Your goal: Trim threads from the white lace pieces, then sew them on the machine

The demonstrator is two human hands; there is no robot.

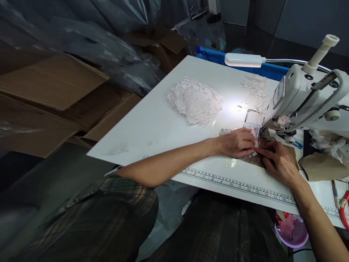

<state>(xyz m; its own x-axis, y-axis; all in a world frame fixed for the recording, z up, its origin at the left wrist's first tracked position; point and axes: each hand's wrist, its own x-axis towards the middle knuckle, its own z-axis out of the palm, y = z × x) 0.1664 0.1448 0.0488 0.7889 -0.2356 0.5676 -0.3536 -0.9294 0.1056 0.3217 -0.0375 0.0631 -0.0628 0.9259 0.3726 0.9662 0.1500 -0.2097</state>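
My left hand [236, 143] lies closed over a small piece of white lace [254, 136], its fingertips pressed together on the fabric just in front of the sewing machine needle area. My right hand [278, 160] is beside it, fingers bent, with thumb and index finger closed at the lace's right edge. The white sewing machine [297, 94] stands behind and to the right of both hands. Under the lace is a brown plate [257, 160]. A pile of white lace pieces [195, 102] rests farther back on the white table [131, 134].
A lit white lamp [244, 60] hangs over the table. More lace [255, 87] lies beside the machine. Red-handled scissors [344, 209] and brown card [324, 166] are at the right. A purple basket [294, 240] is below the edge. Cardboard boxes [49, 80] stand left.
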